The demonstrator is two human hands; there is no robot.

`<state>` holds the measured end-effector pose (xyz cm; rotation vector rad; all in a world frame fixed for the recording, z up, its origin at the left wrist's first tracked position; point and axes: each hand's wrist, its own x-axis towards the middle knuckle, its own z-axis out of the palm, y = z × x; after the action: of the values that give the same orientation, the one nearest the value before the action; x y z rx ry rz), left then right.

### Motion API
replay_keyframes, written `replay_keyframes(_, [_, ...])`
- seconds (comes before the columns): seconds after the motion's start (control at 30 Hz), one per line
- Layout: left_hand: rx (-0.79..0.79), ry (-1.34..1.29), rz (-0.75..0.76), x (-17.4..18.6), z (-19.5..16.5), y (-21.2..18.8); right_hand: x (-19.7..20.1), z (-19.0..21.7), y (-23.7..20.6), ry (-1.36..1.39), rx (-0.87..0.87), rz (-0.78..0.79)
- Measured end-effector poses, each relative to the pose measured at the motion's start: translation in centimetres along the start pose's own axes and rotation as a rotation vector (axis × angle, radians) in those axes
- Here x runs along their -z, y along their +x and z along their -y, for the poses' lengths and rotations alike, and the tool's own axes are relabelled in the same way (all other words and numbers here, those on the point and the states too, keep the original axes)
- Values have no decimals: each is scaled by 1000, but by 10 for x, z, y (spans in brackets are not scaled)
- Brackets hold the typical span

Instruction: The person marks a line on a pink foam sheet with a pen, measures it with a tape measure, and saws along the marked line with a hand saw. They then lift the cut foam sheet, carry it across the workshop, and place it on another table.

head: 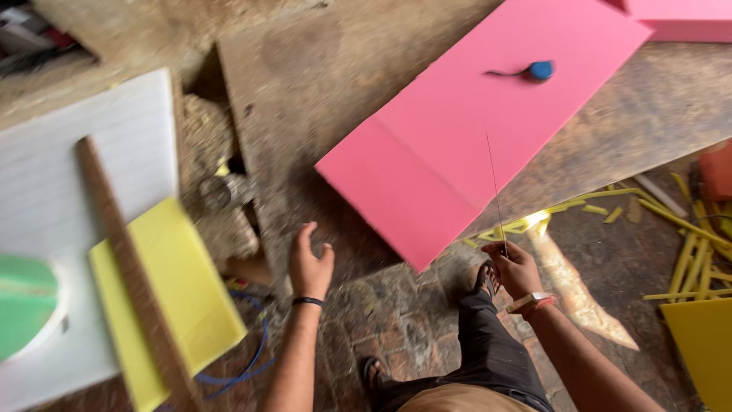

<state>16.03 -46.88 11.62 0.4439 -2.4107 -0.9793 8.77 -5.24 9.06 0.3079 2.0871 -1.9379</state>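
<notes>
We see a thin dark wire (494, 191) running as a fine straight line from the right hand (517, 268) up and away across a large pink foam board (488, 114). The wire is hair-thin and nearly black; its far end fades out over the pink surface, so we cannot tell where it stops. The right hand is closed around the near end of the wire, fingers curled in, with a pale band at the wrist. It sits just past the near right edge of the board.

The board is a thick, flat, bright pink slab lying at a slant on a worn wooden sheet (305, 69), its near corner pointing toward us. A faint straight seam crosses it toward the near left end. On its far part lies a small blue tape measure (540, 70) with a short dark tail.

The left hand (309, 263) is open and empty — fingers loosely spread and a little bent — hovering near the board's near left edge without touching it. A dark band circles that wrist.

Farther left, a yellow foam sheet (171, 294) lies on a white board (91, 175), with a long wooden strip (130, 267) laid across both. A green disc (23, 301) shows at the left edge. To the right, yellow foam strips (686, 244) are scattered over the brick floor (404, 313), and a second pink slab (686, 19) sits at the far right.
</notes>
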Motion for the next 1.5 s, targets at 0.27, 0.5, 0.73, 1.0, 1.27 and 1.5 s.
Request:
replay_keyframes(0.27, [-185, -124, 354, -257, -186, 109, 140, 97, 242, -68, -79, -88])
replay_keyframes(0.5, [-298, 104, 591, -471, -313, 221, 215, 139, 408, -245, -6, 85])
replay_keyframes(0.73, [-239, 525, 687, -552, -339, 270, 220, 152, 494, -217, -26, 238])
replay_keyframes(1.0, [102, 116, 844, -533, -392, 271, 243, 157, 533, 245, -461, 711])
replay_keyframes(1.27, [505, 501, 707, -442, -318, 256, 337, 201, 676, -488, -52, -48])
replay_keyframes(1.5, [827, 526, 523, -336, -252, 175, 346, 209, 708, -833, 141, -190])
